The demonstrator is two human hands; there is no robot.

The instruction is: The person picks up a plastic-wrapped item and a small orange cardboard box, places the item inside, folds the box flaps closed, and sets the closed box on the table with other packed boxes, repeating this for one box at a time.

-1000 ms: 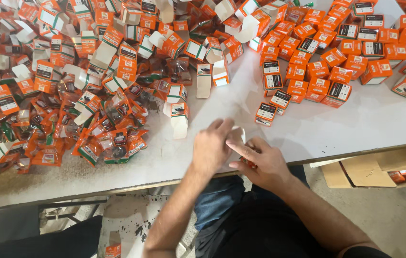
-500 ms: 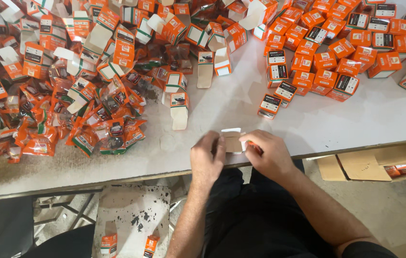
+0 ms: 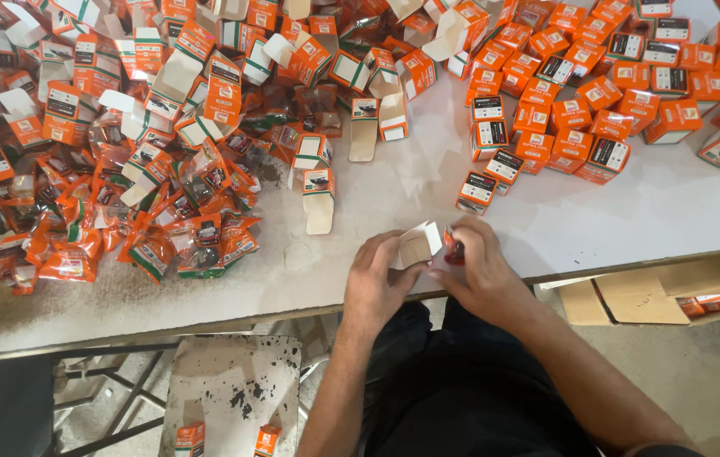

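Both hands hold one small open box (image 3: 417, 245) at the near edge of the white worktop (image 3: 427, 190). The left hand (image 3: 381, 283) has its grip pinching the box's side, and the right hand (image 3: 480, 269) has its grip pinching an orange packet (image 3: 454, 250) at the box's mouth. Shut orange boxes (image 3: 597, 93) sit far right; packets and open boxes (image 3: 123, 161) pile up far left.

Both forearms reach forward, the left hand (image 3: 381, 279) and right hand (image 3: 480, 272) close together, fingers curled inward.

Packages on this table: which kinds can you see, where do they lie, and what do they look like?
Small carton: between both hands, orange, pale flap open.
Closed cartons: upper right, small orange boxes with dark and white labels.
Open cartons: upper left heap, flaps up.
Plastic packets: left, crinkled orange and green.
Brown cardboard box: under table edge, right.
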